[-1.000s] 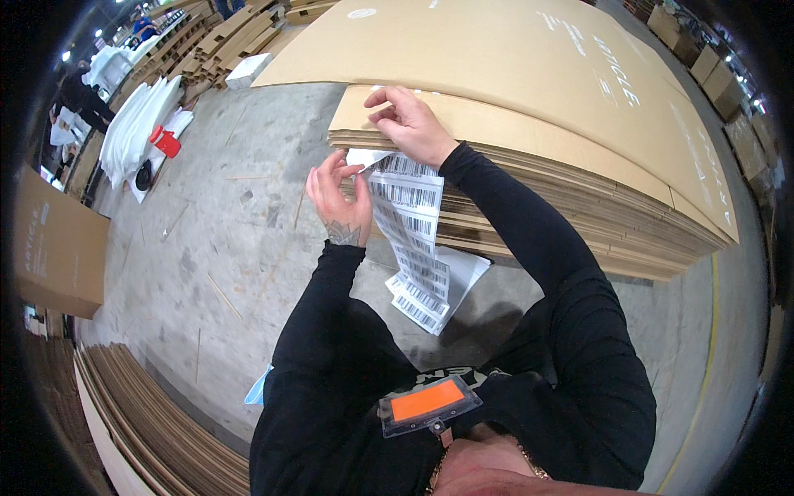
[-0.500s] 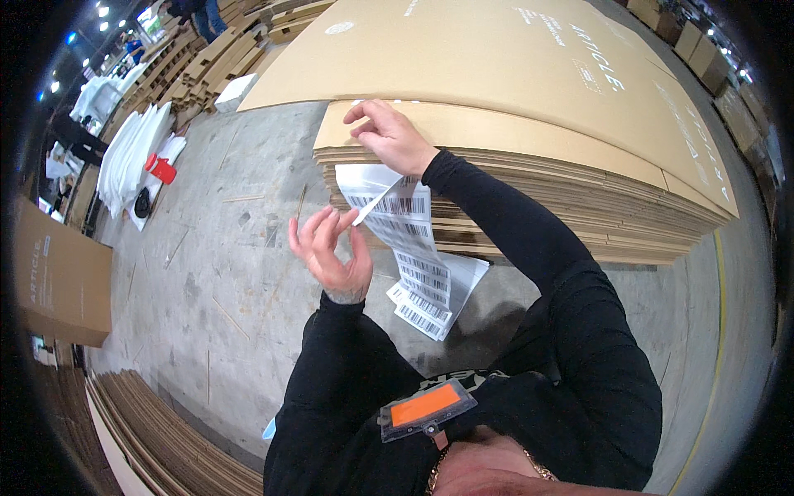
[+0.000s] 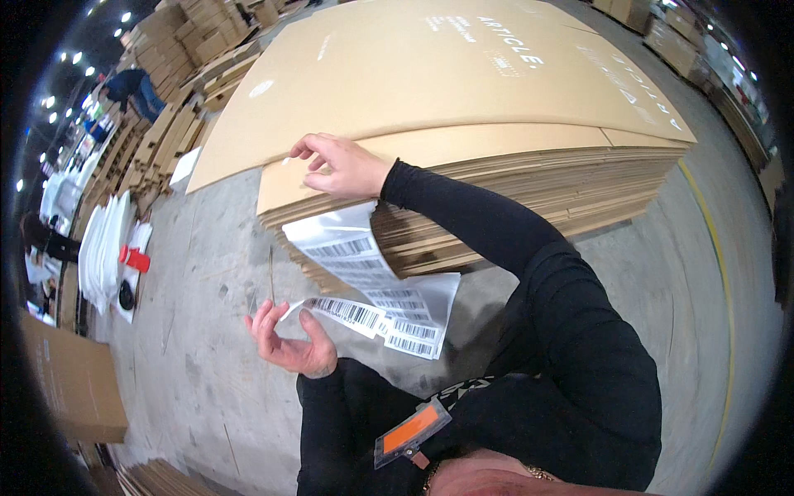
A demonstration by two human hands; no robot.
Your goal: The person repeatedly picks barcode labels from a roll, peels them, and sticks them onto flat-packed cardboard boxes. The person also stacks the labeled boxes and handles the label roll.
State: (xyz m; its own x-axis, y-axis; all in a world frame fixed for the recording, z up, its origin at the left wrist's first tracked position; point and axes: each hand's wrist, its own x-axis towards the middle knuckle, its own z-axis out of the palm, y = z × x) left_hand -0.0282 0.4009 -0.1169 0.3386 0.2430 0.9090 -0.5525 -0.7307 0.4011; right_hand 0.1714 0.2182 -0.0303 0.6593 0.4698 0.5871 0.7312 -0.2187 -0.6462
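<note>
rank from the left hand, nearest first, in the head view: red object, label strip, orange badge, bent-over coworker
1. Label strip, at the left hand
2. Orange badge, on the wearer's chest
3. Red object, off left
4. Coworker, far upper left

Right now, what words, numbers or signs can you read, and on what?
I won't copy words, only place them:
Flat cardboard sheet: large white lettering, clear; smaller lines blurred.
White label strip: black barcodes; their characters too small.
Black shirt: pale print, unreadable.
Brown carton: faint marks, unreadable.
</note>
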